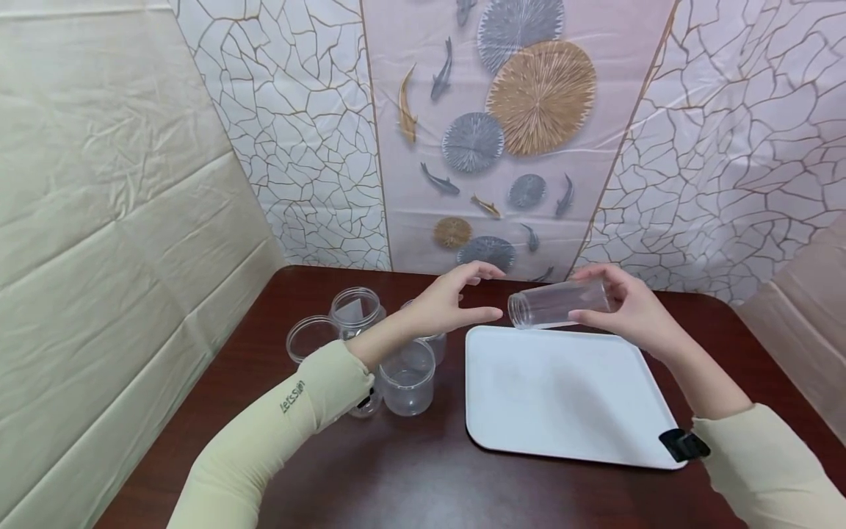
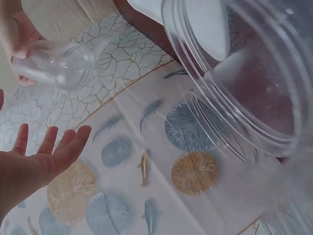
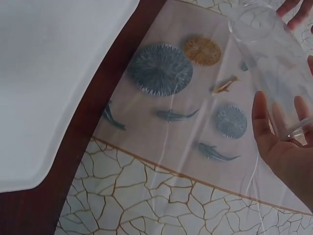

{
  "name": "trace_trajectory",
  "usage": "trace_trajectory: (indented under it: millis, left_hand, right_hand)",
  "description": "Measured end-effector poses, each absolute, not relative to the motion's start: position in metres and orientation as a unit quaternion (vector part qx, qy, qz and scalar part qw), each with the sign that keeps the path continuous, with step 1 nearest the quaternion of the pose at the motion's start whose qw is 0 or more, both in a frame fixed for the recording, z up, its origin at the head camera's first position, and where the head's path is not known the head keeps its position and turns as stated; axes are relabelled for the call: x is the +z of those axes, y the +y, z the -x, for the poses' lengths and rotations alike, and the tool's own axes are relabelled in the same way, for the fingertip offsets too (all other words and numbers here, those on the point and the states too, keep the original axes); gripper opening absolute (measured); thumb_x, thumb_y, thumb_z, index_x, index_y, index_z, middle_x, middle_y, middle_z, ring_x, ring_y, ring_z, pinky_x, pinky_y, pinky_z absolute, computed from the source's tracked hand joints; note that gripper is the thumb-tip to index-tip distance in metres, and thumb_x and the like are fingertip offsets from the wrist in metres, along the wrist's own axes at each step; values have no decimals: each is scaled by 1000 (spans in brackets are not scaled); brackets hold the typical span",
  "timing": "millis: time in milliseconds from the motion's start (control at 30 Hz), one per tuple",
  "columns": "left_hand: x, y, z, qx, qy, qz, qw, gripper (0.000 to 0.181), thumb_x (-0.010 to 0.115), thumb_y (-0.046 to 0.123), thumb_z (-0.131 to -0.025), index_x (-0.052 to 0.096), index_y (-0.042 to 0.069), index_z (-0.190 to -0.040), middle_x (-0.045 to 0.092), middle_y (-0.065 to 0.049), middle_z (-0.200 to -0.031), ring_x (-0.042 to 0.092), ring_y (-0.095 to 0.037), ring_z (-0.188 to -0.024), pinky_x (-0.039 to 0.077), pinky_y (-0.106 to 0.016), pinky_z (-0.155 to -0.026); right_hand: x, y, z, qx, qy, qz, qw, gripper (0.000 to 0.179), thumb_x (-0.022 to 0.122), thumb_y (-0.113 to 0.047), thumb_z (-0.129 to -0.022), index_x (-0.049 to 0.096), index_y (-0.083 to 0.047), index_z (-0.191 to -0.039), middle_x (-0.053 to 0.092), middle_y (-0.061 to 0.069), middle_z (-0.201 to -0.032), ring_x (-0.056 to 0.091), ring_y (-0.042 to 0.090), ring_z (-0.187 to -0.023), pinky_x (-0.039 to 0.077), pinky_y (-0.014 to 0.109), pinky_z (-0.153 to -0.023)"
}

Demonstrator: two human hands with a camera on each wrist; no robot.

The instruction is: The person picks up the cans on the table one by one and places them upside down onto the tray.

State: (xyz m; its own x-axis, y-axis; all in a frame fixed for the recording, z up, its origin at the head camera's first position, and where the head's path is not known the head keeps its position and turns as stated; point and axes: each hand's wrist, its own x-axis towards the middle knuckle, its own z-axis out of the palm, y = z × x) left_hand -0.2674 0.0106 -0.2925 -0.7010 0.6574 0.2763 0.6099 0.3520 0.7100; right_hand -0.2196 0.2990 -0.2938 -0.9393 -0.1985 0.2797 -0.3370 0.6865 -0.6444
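A clear plastic jar (image 1: 562, 303) lies sideways in the air above the white tray's far edge, its threaded mouth facing left. My right hand (image 1: 624, 308) grips it near the base, thumb in front and fingers behind. In the right wrist view, the jar (image 3: 274, 63) rests between thumb and fingers. My left hand (image 1: 459, 300) is held just left of the jar's mouth, thumb and fingers spread apart and touching nothing. The left wrist view shows that hand (image 2: 44, 161) with an empty palm, apart from the jar (image 2: 58, 66).
Several clear jars and tubs, including a front tub (image 1: 407, 382) and a back jar (image 1: 357, 308), stand left of the tray, partly behind my left forearm. The white tray (image 1: 562, 397) lies on the dark wooden table (image 1: 423, 470). A patterned cloth wall (image 1: 317, 147) rises behind.
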Motion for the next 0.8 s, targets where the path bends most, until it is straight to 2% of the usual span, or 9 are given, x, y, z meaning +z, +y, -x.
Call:
trace_trajectory:
  millis: [33,167,367,467,667,800]
  left_hand:
    - [-293,7,266,418,824,-383,26,49,68,27,-86,49,17,-131,50,1,-134,45,-18,-125,42,-39,-99]
    - [-295,-8,263,422,825,-377,14,47,68,26,-87,50,18,-129,52,0,-131,45,-18,-121,44,-38,-95]
    - [-297,-33,258,437,824,-360,-7,47,68,22,-87,50,14,-130,53,-2,-131,47,-21,-123,43,-43,-99]
    - [-296,-45,253,450,820,-352,-17,48,68,20,-86,50,12,-130,53,-4,-132,47,-24,-124,42,-46,-100]
    - [-298,-67,241,444,824,-349,-42,47,69,18,-86,50,13,-129,51,-4,-134,47,-24,-124,41,-48,-100]
    - [-303,-86,232,424,835,-346,-55,48,70,19,-85,50,14,-128,52,-4,-131,47,-21,-121,41,-47,-101]
  right_hand:
    - [-292,301,220,358,-918,-143,96,49,74,-19,-81,50,-13,-124,53,6,-94,41,10,-63,36,27,-54]
    - [-288,308,221,325,-929,-141,107,49,75,-20,-80,52,-12,-123,57,11,-107,46,8,-70,39,25,-59]
    - [-282,321,226,292,-938,-144,120,49,76,-19,-78,54,-10,-121,56,13,-110,48,5,-77,42,22,-64]
    - [-281,326,229,268,-944,-143,128,50,77,-17,-77,54,-7,-120,56,15,-112,47,9,-83,42,25,-68]
    - [-278,335,233,229,-953,-148,131,51,77,-13,-75,52,-3,-119,56,19,-109,49,26,-88,41,41,-71]
    - [-280,342,236,210,-959,-151,113,51,77,-11,-75,52,-2,-118,57,21,-111,51,28,-87,42,41,-70]
